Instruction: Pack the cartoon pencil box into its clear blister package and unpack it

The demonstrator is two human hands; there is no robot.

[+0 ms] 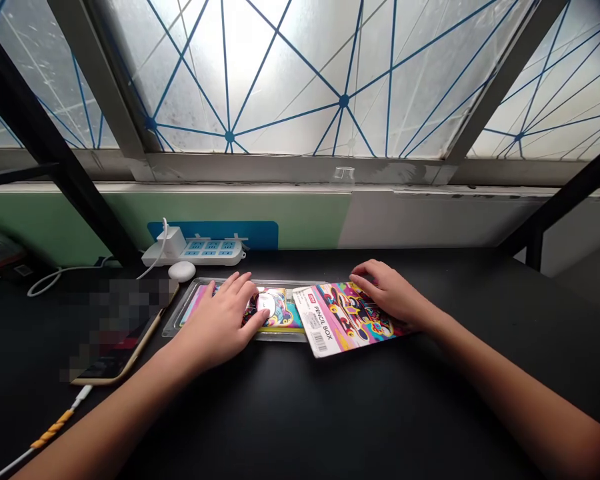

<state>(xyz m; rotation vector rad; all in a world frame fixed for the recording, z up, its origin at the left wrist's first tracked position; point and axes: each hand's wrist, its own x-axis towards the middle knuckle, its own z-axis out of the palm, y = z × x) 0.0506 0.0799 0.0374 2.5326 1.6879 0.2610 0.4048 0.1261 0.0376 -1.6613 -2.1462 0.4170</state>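
A colourful pencil box (286,310) lies in a clear plastic tray (280,337) on the black desk. My left hand (223,317) rests over the left part of the box, fingers spread and thumb out, covering some of it. A printed card (325,323) marked "PENCIL BOX", with a barcode and bright cartoon art, overlaps the right part of the tray at a slant. My right hand (385,287) has its fingers curled on the card's upper right part and grips it there; part of that grip is hidden.
A phone (145,343) with a charging cable (55,427) lies to the left. Behind it are a round white object (181,271) and a power strip (213,252) with a plugged-in adapter (171,241). Black slanted bars (75,180) flank the desk below the window.
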